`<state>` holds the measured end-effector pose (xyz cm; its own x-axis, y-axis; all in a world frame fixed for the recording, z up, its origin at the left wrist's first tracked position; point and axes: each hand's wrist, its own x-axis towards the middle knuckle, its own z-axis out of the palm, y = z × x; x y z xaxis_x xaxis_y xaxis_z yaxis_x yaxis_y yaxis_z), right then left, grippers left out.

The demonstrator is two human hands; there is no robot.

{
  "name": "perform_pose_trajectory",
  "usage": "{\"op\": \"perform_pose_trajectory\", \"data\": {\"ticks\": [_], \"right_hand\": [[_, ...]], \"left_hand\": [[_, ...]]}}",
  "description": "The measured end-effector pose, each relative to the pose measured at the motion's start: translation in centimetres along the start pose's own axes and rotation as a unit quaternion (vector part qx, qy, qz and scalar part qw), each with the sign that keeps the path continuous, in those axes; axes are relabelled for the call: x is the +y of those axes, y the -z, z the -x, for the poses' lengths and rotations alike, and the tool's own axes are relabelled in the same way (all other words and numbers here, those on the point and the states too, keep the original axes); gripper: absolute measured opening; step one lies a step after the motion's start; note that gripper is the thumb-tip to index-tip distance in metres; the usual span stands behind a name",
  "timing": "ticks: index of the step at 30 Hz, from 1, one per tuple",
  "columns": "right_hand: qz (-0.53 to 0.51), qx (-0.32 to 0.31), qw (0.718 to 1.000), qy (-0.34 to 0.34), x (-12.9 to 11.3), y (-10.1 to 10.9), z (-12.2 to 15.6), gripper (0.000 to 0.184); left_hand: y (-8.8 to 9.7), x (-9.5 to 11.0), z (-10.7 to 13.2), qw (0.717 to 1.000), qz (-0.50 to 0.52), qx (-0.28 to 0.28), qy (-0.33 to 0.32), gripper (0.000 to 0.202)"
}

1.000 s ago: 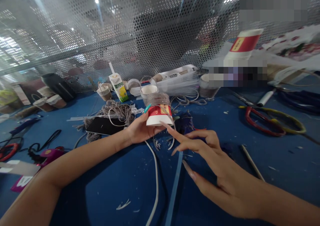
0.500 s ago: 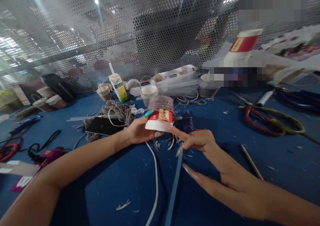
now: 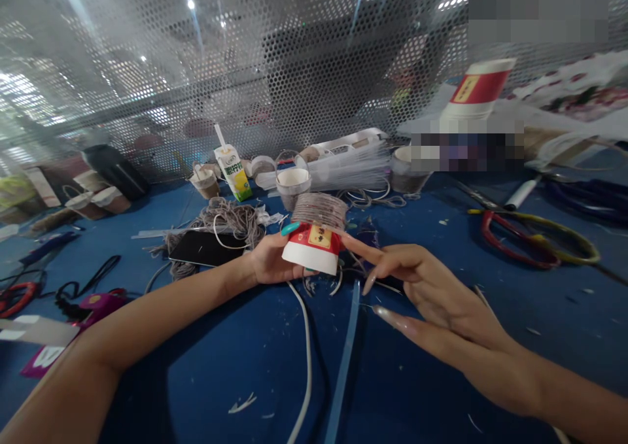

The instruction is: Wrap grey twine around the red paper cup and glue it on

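My left hand (image 3: 271, 261) grips an upside-down red and white paper cup (image 3: 313, 244) above the blue table (image 3: 235, 359), its upper half wound with grey cord (image 3: 318, 210). The fingers of my right hand (image 3: 432, 293) are stretched out, and the index fingertip touches the right side of the cup. A loose white cord (image 3: 305, 359) hangs from below the cup toward me. A pale blue strip (image 3: 343, 359) lies on the table beneath my right hand.
A tangle of grey cord (image 3: 228, 220) and a black phone (image 3: 206, 248) lie left of the cup. A juice carton (image 3: 232, 170), small cups (image 3: 293, 181) and a clear tray (image 3: 348, 159) stand behind. Red and yellow scissors (image 3: 534, 241) lie right. A perforated metal screen (image 3: 245, 71) closes the back.
My left hand has tilted the cup so its white rim faces me more. My right hand has moved up and left, its index fingertip now on the cup's right side.
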<state>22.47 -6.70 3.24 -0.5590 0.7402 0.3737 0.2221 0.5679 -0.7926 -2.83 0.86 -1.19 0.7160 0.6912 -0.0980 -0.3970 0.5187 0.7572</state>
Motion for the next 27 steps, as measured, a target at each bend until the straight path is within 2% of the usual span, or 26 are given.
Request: {"op": "perform_pose_trajectory", "data": {"ticks": [2,5,9,13,17,21,27], "right_hand": [[0.003,0.0,1.0,-0.002,0.1,0.0,0.0,0.016],[0.022,0.012,0.999,0.034,0.4,0.0,0.0,0.016],[0.1,0.037,0.992,0.071,0.2,-0.4,0.2,0.018],[0.126,0.047,0.988,0.074,0.0,-0.7,0.2,0.022],[0.146,0.029,0.986,0.069,0.3,-0.2,0.0,0.029],[0.136,0.005,0.985,0.103,0.7,0.2,0.0,0.033],[0.151,0.011,0.985,0.083,0.7,0.1,-0.2,0.029]], "left_hand": [[0.0,0.0,0.0,1.0,0.006,-0.003,0.009,0.073],[-0.3,0.0,0.0,1.0,-0.004,-0.001,0.007,0.078],[-1.0,-0.3,0.0,0.999,-0.036,0.025,-0.011,0.088],[-1.7,-0.4,-0.2,0.998,-0.065,0.011,-0.016,0.076],[-2.1,-0.4,-0.4,0.995,-0.092,-0.016,-0.038,0.067],[-1.8,-0.5,-0.3,0.994,-0.101,-0.014,-0.029,0.066],[-1.9,-0.5,-0.1,0.993,-0.11,-0.016,-0.029,0.066]]}}
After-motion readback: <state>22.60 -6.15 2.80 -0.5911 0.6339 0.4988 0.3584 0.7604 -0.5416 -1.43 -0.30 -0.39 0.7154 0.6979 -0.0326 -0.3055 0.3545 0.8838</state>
